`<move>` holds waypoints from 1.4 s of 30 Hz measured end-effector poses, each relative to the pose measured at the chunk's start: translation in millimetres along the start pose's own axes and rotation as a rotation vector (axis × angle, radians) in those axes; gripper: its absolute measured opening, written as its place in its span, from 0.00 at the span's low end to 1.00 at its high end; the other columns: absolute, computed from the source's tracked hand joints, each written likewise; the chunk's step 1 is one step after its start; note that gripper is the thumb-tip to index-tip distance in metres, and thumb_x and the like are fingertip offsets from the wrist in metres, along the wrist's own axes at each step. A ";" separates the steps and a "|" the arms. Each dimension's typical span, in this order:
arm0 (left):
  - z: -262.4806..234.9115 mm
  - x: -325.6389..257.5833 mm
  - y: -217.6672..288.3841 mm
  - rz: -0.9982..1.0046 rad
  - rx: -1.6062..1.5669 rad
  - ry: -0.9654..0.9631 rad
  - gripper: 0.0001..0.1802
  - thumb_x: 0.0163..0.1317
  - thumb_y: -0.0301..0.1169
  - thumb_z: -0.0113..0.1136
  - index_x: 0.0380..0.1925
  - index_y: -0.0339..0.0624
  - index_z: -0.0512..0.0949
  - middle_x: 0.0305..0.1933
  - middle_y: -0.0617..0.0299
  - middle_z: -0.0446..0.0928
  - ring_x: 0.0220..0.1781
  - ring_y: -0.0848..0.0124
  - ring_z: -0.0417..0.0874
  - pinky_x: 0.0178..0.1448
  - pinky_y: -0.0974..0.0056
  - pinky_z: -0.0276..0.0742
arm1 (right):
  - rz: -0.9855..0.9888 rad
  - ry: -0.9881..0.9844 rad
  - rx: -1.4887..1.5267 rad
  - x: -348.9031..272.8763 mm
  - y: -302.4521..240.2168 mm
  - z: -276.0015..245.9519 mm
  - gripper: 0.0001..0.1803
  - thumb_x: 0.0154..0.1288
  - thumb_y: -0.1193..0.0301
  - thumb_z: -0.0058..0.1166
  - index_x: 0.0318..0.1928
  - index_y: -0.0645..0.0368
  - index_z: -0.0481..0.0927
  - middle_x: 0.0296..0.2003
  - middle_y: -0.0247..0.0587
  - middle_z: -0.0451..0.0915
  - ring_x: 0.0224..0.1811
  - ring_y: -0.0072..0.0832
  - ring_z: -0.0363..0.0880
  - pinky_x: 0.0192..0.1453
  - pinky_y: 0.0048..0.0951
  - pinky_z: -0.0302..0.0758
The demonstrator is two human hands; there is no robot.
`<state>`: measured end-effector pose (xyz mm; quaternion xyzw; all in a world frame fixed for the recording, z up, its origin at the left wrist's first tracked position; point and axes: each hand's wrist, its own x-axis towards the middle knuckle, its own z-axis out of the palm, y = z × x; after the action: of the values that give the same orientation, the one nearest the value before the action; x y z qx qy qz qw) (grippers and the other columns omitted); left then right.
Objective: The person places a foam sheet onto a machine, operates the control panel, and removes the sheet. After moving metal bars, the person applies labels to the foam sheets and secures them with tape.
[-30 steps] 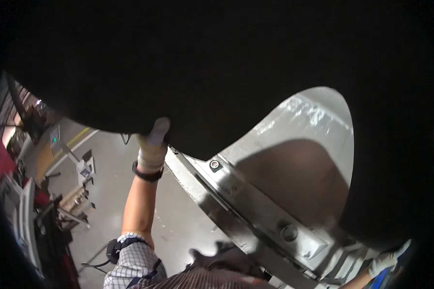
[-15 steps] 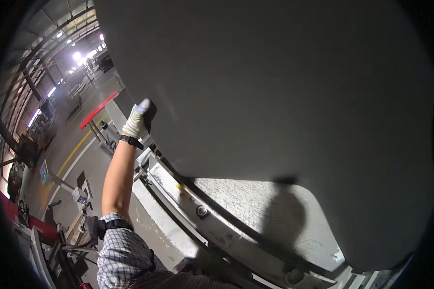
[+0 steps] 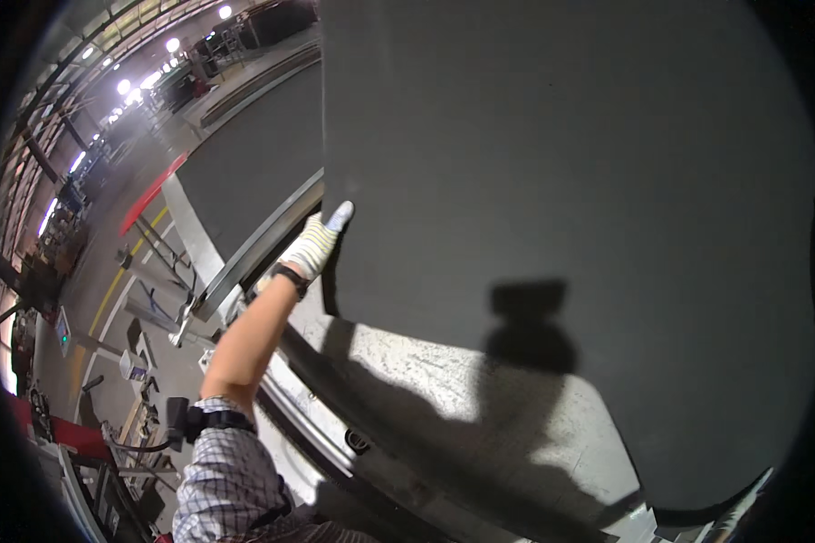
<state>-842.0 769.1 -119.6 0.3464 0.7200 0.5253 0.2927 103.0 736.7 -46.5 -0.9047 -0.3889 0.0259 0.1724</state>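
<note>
A large dark grey sheet (image 3: 552,181) fills most of the view and hides much of what lies behind it. My left hand (image 3: 315,246), in a white striped glove, holds the sheet by its left edge, thumb on the near face, other fingers out of sight behind. Below the sheet's lower edge lies a worn, pale, scratched surface (image 3: 426,366). A curved metal machine rim (image 3: 335,425) with a round dark fitting (image 3: 357,441) runs along the near side. My right hand does not show.
Beyond my left hand lies another dark flat surface (image 3: 263,149) with a pale border and a red curved bar (image 3: 154,195). A small white container (image 3: 134,366) and a screen on a stand (image 3: 62,330) are at the left. Floor lines run through the hall.
The sheet's left edge and my left hand now appear farther right in the view. The second dark surface has come into sight beside it, and the head's shadow has shifted up.
</note>
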 end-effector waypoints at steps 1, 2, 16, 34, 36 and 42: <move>1.1 4.4 18.1 -0.017 0.063 -0.036 0.37 0.66 0.58 0.55 0.61 0.37 0.73 0.58 0.53 0.78 0.63 0.59 0.76 0.66 0.58 0.67 | 0.013 -0.010 -0.039 -3.0 -0.6 7.0 0.41 0.69 0.38 0.43 0.61 0.65 0.73 0.59 0.54 0.75 0.63 0.45 0.70 0.69 0.42 0.63; 0.9 11.2 37.0 -0.024 0.128 -0.074 0.37 0.66 0.58 0.55 0.60 0.36 0.74 0.58 0.52 0.79 0.63 0.58 0.76 0.65 0.57 0.69 | 0.032 -0.018 -0.069 -7.3 2.6 10.9 0.41 0.69 0.38 0.43 0.61 0.65 0.73 0.59 0.55 0.76 0.62 0.45 0.71 0.69 0.42 0.64; -27.3 -4.2 -138.9 -0.209 0.978 -0.049 0.50 0.60 0.73 0.46 0.48 0.27 0.80 0.50 0.40 0.81 0.55 0.49 0.80 0.60 0.54 0.72 | 0.078 -0.149 -0.080 40.2 35.9 197.9 0.46 0.67 0.34 0.42 0.58 0.70 0.76 0.56 0.56 0.79 0.57 0.45 0.77 0.63 0.41 0.72; -29.4 -85.2 -142.5 -0.374 0.643 0.091 0.39 0.69 0.62 0.46 0.54 0.33 0.79 0.52 0.52 0.82 0.59 0.61 0.77 0.66 0.60 0.66 | 0.066 -0.192 0.022 23.3 128.7 176.3 0.39 0.69 0.40 0.43 0.44 0.72 0.80 0.44 0.61 0.82 0.47 0.52 0.79 0.58 0.46 0.71; -50.6 -85.3 -144.3 -0.378 0.731 -0.019 0.39 0.69 0.62 0.44 0.54 0.34 0.79 0.53 0.46 0.82 0.62 0.54 0.77 0.68 0.56 0.65 | 0.125 -0.256 -0.184 -19.8 66.1 164.9 0.42 0.71 0.37 0.37 0.52 0.69 0.80 0.48 0.60 0.82 0.52 0.50 0.79 0.59 0.44 0.74; -48.4 -92.2 -193.5 0.155 0.848 0.123 0.20 0.72 0.39 0.47 0.50 0.36 0.79 0.47 0.43 0.82 0.53 0.51 0.82 0.56 0.52 0.75 | -0.465 0.156 -0.322 -57.2 26.9 164.1 0.22 0.72 0.56 0.46 0.44 0.65 0.81 0.34 0.54 0.82 0.38 0.50 0.80 0.44 0.45 0.78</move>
<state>-862.8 627.7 -286.5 0.4570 0.8600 0.2233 0.0407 52.2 726.6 -214.6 -0.8062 -0.5705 -0.1459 0.0570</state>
